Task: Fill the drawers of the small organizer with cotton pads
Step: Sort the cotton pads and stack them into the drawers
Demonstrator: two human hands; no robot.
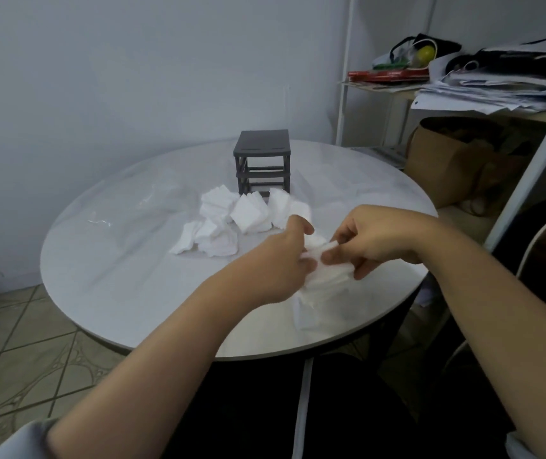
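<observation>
1. The organizer [261, 150] stands on the table [132, 293], toward its far edge.
2. A loose pile of cotton pads [231, 217] lies on the table just in front of the organizer. The rearmost pads are against its base.
3. A plastic bag [132, 207] lies flat on the table, left of the pile and apart from it.
4. The left hand [274, 263] and right hand [374, 243] meet over the near right part of the table, in front of the pile. Both grip a bunch of pads [327, 276] between them.
5. Right of the table and behind it stands a shelf [384, 87] with papers [496, 87] on it and a cardboard box [447, 160] below.
</observation>
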